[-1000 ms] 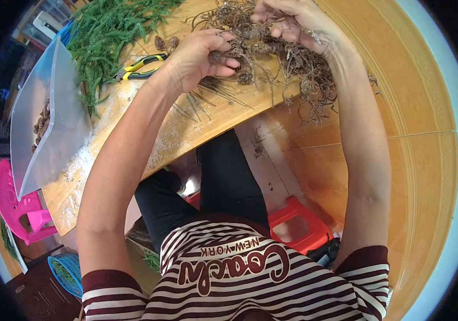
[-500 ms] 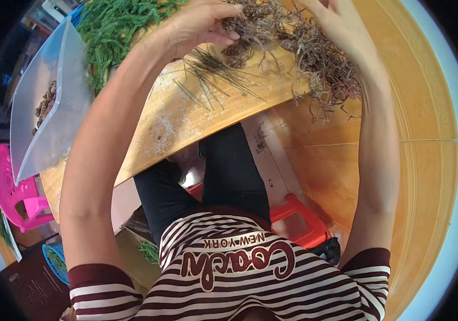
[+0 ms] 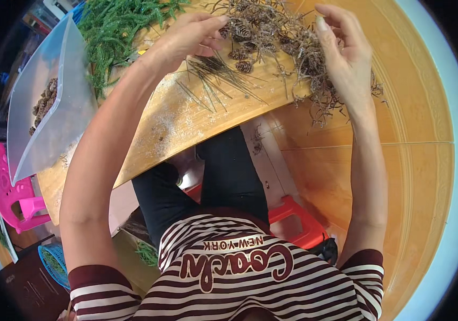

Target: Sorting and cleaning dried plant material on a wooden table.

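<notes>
My left hand (image 3: 189, 38) and right hand (image 3: 349, 60), apart, flank pine cones (image 3: 241, 31).
The right, fingers parted, is now nearer, exposing more cones; the left's grip I cannot tell.

Small craft workspace, whether in a home or a workshop unclear; a wooden table (image 3: 186, 125) strewn with pale flecks bears pine cones (image 3: 244, 66), green sprigs (image 3: 108, 32) and thin dark stems (image 3: 213, 74); a translucent bin (image 3: 71, 125) stands left; around are a pink plastic chair (image 3: 12, 193) and a red plastic stool (image 3: 312, 230).
</notes>
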### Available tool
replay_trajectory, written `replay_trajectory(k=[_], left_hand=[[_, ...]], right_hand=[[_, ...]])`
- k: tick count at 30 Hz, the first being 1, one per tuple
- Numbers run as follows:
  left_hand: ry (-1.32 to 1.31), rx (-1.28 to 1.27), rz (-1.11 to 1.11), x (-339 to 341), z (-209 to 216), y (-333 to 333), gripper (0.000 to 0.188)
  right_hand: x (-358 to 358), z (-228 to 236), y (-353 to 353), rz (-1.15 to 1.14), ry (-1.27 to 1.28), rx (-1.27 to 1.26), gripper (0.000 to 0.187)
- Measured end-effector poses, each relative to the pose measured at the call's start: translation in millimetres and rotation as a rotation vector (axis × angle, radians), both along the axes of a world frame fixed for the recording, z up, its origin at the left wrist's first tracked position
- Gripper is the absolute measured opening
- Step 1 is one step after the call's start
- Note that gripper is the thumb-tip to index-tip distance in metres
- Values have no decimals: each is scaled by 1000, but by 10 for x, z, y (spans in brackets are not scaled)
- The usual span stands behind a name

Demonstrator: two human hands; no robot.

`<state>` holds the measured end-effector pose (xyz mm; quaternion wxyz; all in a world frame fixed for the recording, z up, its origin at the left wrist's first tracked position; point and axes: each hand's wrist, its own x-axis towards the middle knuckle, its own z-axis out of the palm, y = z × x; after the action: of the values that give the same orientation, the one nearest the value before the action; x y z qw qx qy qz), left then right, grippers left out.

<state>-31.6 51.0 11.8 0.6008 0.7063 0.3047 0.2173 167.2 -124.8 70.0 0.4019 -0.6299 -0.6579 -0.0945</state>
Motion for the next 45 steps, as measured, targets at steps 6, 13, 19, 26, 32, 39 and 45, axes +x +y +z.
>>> replay_trajectory(k=[6,13,19,26,32,39,45], left_hand=[[85,63,4,43,59,27,27],[123,130,-14,0,121,57,23],[43,273,-103,-18,60,29,27],[133,537,-46,-6,-38,37,31],[52,719,-40,-6,-77,39,31],[136,564,-118,-14,190,30,50],[11,142,-61,50,-28,148,36]], right_hand=[[-142,-151,159,364,-149,135,20],[-369,112,753,86,-757,-315,33],[-316,165,1000,267,-653,-540,34],[-359,224,1113,241,-479,-798,29],[-323,79,1224,383,-192,-721,24],[-311,103,1125,247,-358,-627,20],[-164,-68,1078,374,-492,-291,20]])
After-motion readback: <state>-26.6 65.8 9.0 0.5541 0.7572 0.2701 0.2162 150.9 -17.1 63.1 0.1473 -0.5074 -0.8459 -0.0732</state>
